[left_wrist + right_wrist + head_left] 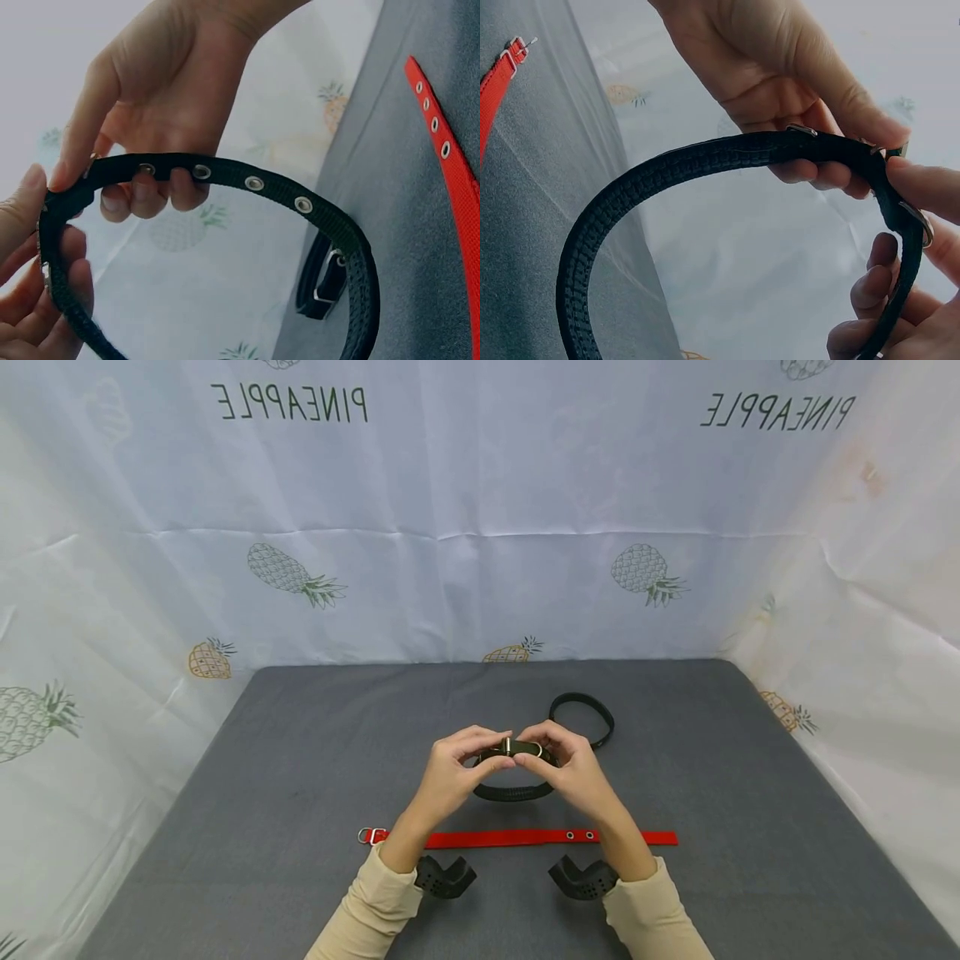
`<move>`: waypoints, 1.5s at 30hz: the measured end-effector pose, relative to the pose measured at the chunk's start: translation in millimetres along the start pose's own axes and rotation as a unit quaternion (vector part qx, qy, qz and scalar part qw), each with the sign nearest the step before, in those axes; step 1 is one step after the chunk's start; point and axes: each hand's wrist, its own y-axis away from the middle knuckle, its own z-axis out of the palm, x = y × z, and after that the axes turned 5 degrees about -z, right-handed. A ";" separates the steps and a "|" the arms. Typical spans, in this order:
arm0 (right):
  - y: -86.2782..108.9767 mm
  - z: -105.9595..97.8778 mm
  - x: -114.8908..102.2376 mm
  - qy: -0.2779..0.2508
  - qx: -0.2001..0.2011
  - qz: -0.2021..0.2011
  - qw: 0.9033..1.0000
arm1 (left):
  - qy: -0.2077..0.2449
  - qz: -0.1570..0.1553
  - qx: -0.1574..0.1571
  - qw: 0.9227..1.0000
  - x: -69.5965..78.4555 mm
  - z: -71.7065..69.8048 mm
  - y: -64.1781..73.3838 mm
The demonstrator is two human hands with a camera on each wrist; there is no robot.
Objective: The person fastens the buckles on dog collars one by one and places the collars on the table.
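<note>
A black collar (513, 793) with metal eyelets and a buckle is held up in a loop above the table by both hands. My left hand (457, 768) pinches it between thumb and fingers on the left of the metal buckle (507, 747). On the right side, my right hand (566, 768) grips the strap close by, thumbs nearly meeting. The right wrist view shows fingers curled behind the collar (652, 172). In the left wrist view, a row of eyelets (255, 183) runs along the strap. The strap's tip is partly hidden by fingers.
A red collar (487, 837) lies flat across the grey table (315, 760), beneath the forearms, buckle end left. Behind the right hand lies a second black collar (581, 697) in a loop. Black wrist mounts (446, 877) sit under both wrists. A pineapple-print curtain (465, 485) surrounds the table.
</note>
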 end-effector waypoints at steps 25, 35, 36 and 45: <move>-0.6 -0.4 4.9 -0.037 -0.008 0.006 0.999 | 0.027 0.052 0.016 0.998 -5.8 7.1 0.3; -1.9 1.1 7.2 -0.031 0.006 -0.015 0.999 | 0.013 0.068 0.042 0.997 -6.2 10.1 -1.3; -1.9 1.4 7.3 -0.031 0.006 -0.013 0.999 | 0.009 0.067 0.042 0.997 -5.9 10.3 -1.3; -1.8 2.8 5.2 -0.016 -0.001 0.005 1.000 | -0.011 0.066 0.043 0.997 -5.4 9.7 -1.4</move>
